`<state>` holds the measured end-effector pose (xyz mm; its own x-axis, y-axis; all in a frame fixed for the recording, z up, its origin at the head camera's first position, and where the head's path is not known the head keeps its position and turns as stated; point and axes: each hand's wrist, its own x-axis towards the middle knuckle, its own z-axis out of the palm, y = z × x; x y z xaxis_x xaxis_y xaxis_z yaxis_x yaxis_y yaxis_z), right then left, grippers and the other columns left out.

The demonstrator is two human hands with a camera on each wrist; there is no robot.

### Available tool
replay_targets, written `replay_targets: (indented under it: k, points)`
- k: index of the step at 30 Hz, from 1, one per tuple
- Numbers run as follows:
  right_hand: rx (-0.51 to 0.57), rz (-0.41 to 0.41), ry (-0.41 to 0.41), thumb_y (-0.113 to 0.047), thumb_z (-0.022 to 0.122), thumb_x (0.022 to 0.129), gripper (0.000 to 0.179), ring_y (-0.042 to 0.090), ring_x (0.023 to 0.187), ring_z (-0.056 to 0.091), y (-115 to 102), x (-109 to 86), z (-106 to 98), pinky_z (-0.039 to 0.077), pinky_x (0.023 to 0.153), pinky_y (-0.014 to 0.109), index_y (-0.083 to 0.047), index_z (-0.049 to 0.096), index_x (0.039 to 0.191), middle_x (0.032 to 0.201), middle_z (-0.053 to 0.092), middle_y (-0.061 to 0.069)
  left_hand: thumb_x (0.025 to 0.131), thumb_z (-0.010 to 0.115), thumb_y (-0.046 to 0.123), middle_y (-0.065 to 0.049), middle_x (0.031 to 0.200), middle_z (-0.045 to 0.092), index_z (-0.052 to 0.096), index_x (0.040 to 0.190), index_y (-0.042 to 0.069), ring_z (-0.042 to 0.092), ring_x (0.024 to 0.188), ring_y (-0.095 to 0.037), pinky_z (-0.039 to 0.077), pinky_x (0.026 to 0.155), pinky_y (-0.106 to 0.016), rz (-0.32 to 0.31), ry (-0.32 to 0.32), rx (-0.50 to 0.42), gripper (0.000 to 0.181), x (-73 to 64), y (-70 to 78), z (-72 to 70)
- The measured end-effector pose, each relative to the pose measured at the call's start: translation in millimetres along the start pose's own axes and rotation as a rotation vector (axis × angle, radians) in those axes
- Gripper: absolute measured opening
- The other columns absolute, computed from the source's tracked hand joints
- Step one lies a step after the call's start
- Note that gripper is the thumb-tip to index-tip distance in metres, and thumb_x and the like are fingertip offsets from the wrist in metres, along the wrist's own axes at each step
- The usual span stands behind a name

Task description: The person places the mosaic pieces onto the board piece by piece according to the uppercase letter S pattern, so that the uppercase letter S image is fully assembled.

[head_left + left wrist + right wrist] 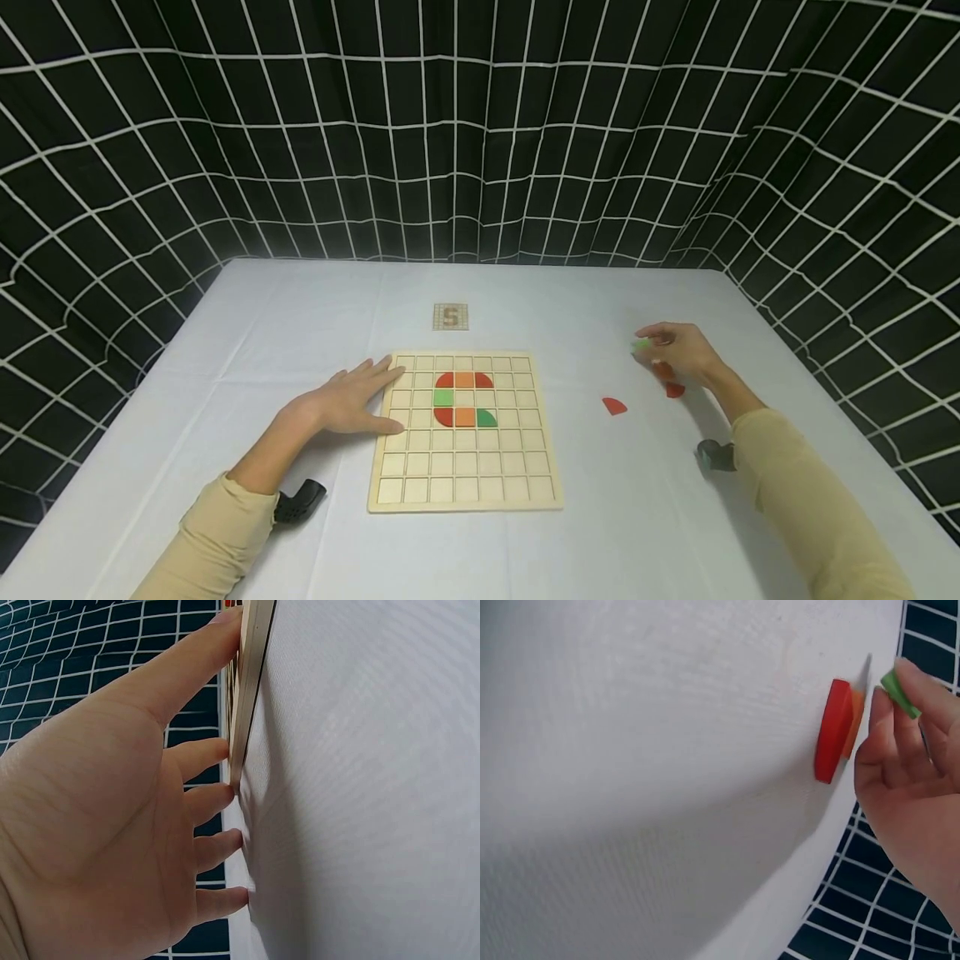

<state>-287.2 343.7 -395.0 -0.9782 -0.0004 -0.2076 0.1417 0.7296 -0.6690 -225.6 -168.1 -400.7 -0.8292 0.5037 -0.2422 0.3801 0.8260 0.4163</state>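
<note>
A wooden grid board lies on the table. Coloured tiles form a hooked shape in its upper middle: red quarter-rounds, orange squares, a light green square and a dark green quarter-round. My left hand rests on the board's left edge, thumb and fingers spread. On the right, my right hand pinches a light green tile between thumb and fingertips, above the table. Just below that hand lie an orange tile and a red tile, partly overlapped in the right wrist view.
A small square card with a brown S-shaped pattern on a grid lies behind the board. Between the board and my right hand is a loose red quarter-round tile. Dark curtains with white grid lines stand around the white table.
</note>
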Motion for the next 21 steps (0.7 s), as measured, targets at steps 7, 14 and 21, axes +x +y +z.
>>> replay_targets:
  k: [7, 14, 21]
  points:
    - [0.076, -0.040, -0.020, -0.021, 0.064, 0.092, 0.040, 0.025, 0.063, 0.053, -9, -7.0, 1, 0.046, 0.051, 0.028, -0.005, 0.058, 0.129, 0.120, 0.050, 0.023, 0.082, 0.064, 0.056, -0.020, 0.156, 0.014, 0.027, 0.150, 0.007, 0.012, 0.140, -0.043, 0.010, 0.108, -0.063, 0.004, 0.004, -0.004, 0.092, -0.4, 0.4, 0.0]
    - [0.045, -0.132, -0.037, -0.023, 0.071, 0.087, 0.046, 0.028, 0.086, 0.057, -22, -16.2, 14, 0.047, 0.068, 0.032, -0.004, 0.058, 0.127, 0.119, 0.056, 0.022, 0.082, 0.064, 0.056, -0.020, 0.156, 0.014, 0.028, 0.150, 0.007, 0.012, 0.140, -0.043, 0.010, 0.108, -0.063, 0.008, 0.006, -0.006, 0.092, -1.0, 1.0, -0.4]
    - [0.085, -0.123, -0.090, -0.021, 0.071, 0.087, 0.042, 0.028, 0.094, 0.056, -37, -28.6, 34, 0.051, 0.077, 0.033, -0.004, 0.061, 0.125, 0.114, 0.058, 0.017, 0.083, 0.064, 0.056, -0.020, 0.156, 0.014, 0.027, 0.150, 0.006, 0.011, 0.140, -0.043, 0.010, 0.109, -0.063, 0.005, 0.001, -0.007, 0.092, -2.6, 2.0, -1.7]
